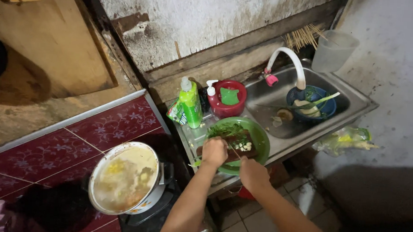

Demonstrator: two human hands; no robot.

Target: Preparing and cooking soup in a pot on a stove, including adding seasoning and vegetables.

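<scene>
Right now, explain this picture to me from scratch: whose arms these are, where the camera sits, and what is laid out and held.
There is no machine here. The single view comes from a camera worn on a person's head, looking down, so both bare arms are that person's own. The left hand presses down on food on a small dark board, which lies in a green plate beside the steel sink. The right hand has its grip on a thin knife; the blade is hard to make out. Chopped greens and pale bits lie on the board. Nearby stand a green soap bottle, a red tub, a blue bowl under the tap, and a pot of soup.
</scene>
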